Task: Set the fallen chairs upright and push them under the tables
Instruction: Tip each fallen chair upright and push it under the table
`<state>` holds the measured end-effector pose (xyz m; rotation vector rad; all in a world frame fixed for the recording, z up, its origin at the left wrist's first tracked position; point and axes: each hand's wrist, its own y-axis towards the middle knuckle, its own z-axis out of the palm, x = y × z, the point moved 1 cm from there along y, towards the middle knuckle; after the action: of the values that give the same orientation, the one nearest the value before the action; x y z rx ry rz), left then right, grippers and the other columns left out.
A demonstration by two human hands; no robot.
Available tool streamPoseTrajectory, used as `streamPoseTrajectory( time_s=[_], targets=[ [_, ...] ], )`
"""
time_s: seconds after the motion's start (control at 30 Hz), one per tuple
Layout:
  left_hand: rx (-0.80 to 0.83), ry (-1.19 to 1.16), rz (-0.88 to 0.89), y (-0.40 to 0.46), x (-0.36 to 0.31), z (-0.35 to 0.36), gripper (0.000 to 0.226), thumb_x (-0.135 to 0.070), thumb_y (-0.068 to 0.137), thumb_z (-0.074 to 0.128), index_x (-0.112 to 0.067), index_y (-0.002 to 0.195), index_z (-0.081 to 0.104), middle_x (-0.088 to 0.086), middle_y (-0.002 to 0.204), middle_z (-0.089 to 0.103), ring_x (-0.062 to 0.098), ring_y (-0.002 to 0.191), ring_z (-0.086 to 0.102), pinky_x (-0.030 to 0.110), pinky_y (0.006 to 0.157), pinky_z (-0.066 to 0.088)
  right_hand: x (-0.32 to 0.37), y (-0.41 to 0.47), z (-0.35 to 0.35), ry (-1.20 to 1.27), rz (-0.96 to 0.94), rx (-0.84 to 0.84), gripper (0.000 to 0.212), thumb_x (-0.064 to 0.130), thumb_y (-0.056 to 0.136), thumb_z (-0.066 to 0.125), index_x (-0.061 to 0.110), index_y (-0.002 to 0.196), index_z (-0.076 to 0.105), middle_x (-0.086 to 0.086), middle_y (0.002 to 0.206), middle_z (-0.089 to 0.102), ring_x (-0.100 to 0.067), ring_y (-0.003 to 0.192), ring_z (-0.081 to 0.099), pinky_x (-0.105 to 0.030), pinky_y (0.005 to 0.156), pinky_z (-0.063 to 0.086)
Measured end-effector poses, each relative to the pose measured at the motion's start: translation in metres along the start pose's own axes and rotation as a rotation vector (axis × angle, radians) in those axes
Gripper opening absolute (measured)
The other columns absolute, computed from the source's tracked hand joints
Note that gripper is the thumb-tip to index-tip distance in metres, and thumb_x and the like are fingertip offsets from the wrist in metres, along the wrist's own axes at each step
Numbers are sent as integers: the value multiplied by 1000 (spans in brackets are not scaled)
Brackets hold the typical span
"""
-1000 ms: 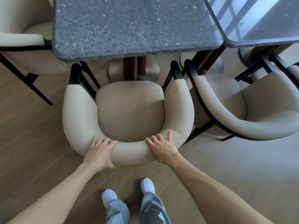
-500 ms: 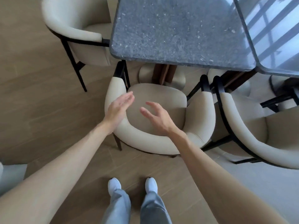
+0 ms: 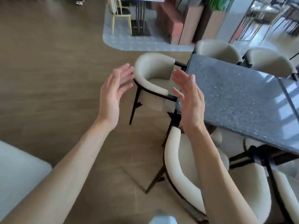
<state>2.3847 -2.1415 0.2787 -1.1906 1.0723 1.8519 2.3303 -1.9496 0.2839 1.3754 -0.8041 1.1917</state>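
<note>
both hands have left the near chair (image 3: 178,160); left hand (image 3: 113,92) and right hand (image 3: 189,101) hang bare, fingers apart. just beyond the fingers an upright chair (image 3: 153,75) stands at the bench (image 3: 234,97) end; press its curved back squarely, both palms level.

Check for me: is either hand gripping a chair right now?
No: the left hand and right hand are both raised in the air with straight fingers, holding nothing, in front of the cream chair.
</note>
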Motion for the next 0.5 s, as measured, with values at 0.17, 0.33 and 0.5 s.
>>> streamPoseTrajectory(
  time_s=[0.17,0.33,0.5],
  targets=[
    [-45,-34,71,70,-6,-44,49,-43,99,44,-10,131,61,10,128,69,25,114,65,45,100,52,-9,57,47,-10,-46,22,54,47,102,38,11,135,61,0,134,67,-14,129,59,-47,110,46],
    [-23,-41,96,176,14,-70,39,-39,100,45,-15,125,64,10,125,70,24,109,66,41,96,54,-31,156,90,-36,-104,-12,51,42,104,37,9,133,62,-2,132,68,-14,127,61,-49,110,46],
    [32,23,121,312,34,-101,32,-35,102,43,-19,117,66,9,124,69,23,109,65,42,97,53,-64,280,148,33,-164,-52,52,49,100,42,13,128,65,-2,128,70,-16,125,63,-47,106,49]
  ],
)
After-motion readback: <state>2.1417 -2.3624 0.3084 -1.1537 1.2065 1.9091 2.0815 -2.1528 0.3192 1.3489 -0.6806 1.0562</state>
